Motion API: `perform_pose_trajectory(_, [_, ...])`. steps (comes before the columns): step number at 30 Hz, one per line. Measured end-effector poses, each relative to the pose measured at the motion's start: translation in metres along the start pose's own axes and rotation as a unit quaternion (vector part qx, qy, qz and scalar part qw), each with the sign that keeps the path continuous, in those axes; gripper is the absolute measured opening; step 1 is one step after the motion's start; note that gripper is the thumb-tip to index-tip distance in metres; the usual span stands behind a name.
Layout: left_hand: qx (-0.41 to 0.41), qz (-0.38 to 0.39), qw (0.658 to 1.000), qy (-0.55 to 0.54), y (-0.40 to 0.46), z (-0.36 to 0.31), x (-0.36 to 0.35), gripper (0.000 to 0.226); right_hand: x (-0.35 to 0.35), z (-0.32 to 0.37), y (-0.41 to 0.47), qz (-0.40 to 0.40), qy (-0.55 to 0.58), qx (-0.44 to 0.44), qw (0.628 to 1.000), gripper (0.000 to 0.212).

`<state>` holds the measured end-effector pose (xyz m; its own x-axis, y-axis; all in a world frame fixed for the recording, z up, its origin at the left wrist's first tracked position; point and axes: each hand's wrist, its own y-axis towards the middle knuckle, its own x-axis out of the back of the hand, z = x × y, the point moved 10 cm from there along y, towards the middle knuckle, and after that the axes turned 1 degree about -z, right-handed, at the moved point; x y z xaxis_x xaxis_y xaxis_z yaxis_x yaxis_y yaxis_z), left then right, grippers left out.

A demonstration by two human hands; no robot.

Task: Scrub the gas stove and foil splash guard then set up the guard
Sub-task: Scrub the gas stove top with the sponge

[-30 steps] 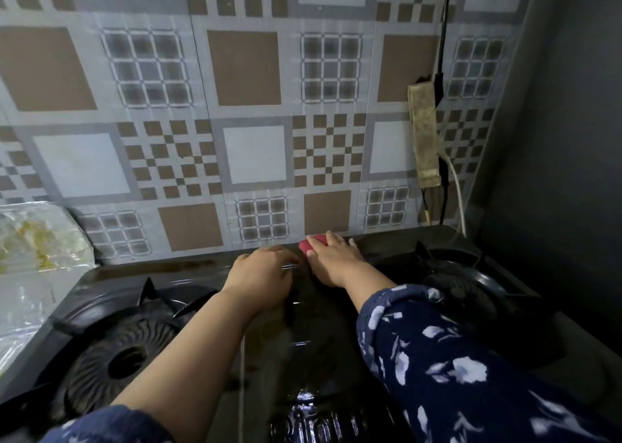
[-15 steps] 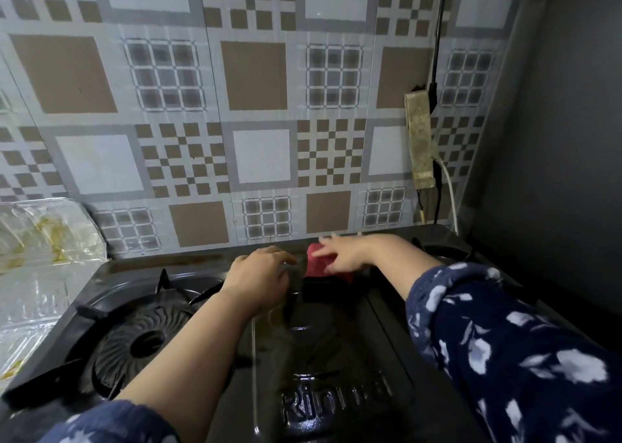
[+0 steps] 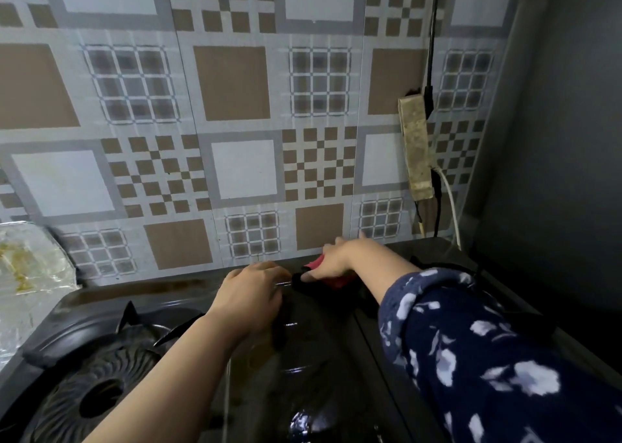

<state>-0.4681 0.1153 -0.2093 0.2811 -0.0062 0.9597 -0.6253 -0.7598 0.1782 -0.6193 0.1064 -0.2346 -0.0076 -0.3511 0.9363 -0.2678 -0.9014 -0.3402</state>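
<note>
The black gas stove fills the lower half of the view, its top wet and glossy. My right hand presses a red scrub sponge onto the back middle of the stove top, fingers spread toward the wall. Just to its left, my left hand lies curled against the stove's centre panel; I cannot tell whether it holds anything. The foil splash guard, crumpled and stained yellow, stands at the far left beside the stove.
The left burner with its grate is in front of my left arm; the right burner is mostly hidden by my floral sleeve. A patterned tiled wall rises behind. A dirty power strip with cables hangs at right, next to a dark side wall.
My right hand has slid the red sponge to the right along the back of the stove top. My left hand has stayed in place. The view has shifted slightly.
</note>
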Motion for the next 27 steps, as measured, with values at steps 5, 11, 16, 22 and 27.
perform_pose_trajectory(5, [-0.01,-0.017,1.0,-0.001,0.013,-0.005,0.002,0.036,-0.018,0.0,0.014,0.056,0.053,0.08,0.994,0.091])
perform_pose_trajectory(11, [-0.009,-0.007,1.0,0.012,0.023,-0.006,-0.007,0.038,-0.023,-0.051,0.039,0.095,0.051,-0.001,0.994,0.105])
perform_pose_trajectory(16, [-0.019,-0.002,1.0,0.011,0.026,-0.01,-0.012,0.039,-0.026,-0.107,0.038,0.135,0.038,-0.059,0.988,0.108])
perform_pose_trajectory(22, [-0.03,-0.019,0.999,0.007,0.029,-0.019,-0.009,0.042,-0.036,-0.162,0.04,0.139,0.102,-0.105,0.979,0.117])
perform_pose_trajectory(27, [-0.045,-0.02,0.999,0.003,0.03,-0.021,-0.013,0.041,-0.039,-0.189,0.041,0.103,0.179,-0.112,0.972,0.102])
